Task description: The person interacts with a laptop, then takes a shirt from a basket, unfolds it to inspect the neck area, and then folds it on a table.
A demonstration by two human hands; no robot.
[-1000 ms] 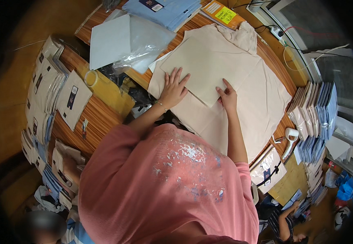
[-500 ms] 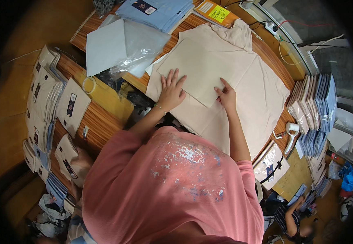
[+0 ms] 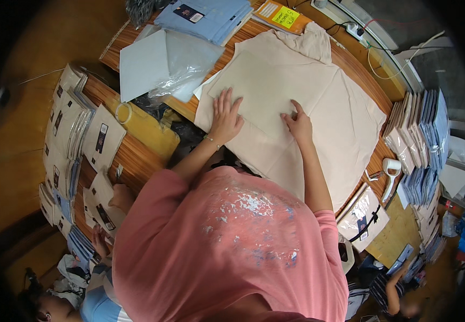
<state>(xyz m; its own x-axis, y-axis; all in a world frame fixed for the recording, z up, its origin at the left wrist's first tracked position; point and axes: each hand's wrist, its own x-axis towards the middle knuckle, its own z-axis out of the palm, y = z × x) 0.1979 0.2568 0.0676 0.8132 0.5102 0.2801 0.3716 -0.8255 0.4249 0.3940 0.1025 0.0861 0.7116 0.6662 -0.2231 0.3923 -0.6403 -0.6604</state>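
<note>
A pale pink garment lies spread over the striped wooden table. On it rests a flat, greyish-beige rectangular sheet, its edges faint against the cloth. My left hand lies flat with fingers stretched across the sheet's left side. My right hand touches the right side, index finger extended, thumb apart, the other fingers curled; nothing shows in its grasp. A bunched part of the garment lies at the far edge.
Left are stacks of bagged shirts; a co-worker's hand touches one. Behind lie clear plastic bags, a white sheet and folded blue shirts. At right are a white-handled tool and more bagged shirts.
My hands stay in nearly the same places on the sheet. The whole view has shifted slightly. At lower left, the co-worker's head and blue-and-white clothing show more, and their hand has moved up.
</note>
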